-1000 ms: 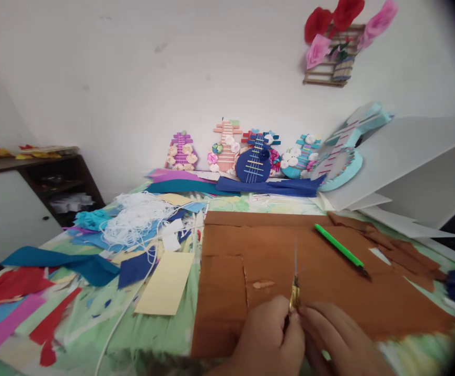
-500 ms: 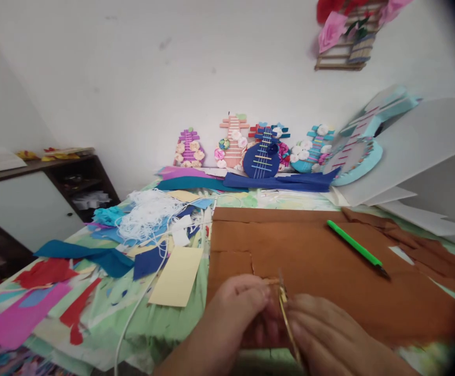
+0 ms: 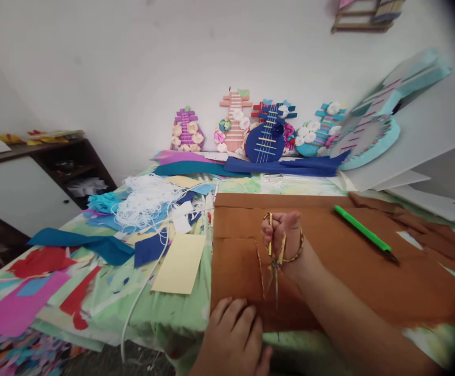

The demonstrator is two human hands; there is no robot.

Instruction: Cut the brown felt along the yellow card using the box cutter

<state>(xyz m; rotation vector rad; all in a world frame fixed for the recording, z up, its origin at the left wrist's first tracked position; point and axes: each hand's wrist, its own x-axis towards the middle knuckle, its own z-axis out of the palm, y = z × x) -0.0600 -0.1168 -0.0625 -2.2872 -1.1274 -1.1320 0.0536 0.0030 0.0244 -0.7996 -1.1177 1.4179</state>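
My right hand (image 3: 292, 235) is raised over the brown sheet (image 3: 321, 271), its fingers through the gold handles of a pair of scissors (image 3: 276, 259). The blades point down towards the front edge and stand slightly apart. At that front edge my left hand (image 3: 235, 331) lies with its fingers spread on the sheet's near left corner, holding nothing. A straight slit runs through the sheet between the scissors and my left hand. To the right, a green pen (image 3: 362, 230) lies on the sheet with its dark tip towards me.
Left of the sheet lie a cream card (image 3: 178, 263), a heap of white string (image 3: 144, 201) and coloured scraps (image 3: 80, 243). Several decorated paper lutes (image 3: 265, 138) stand along the wall. White boards (image 3: 419, 141) lean at the right. A cabinet (image 3: 23, 203) stands at the left.
My right hand has lifted and turned the scissors, so the blades now point down instead of away from me. My left hand has left the scissors and come down to the sheet's front edge.
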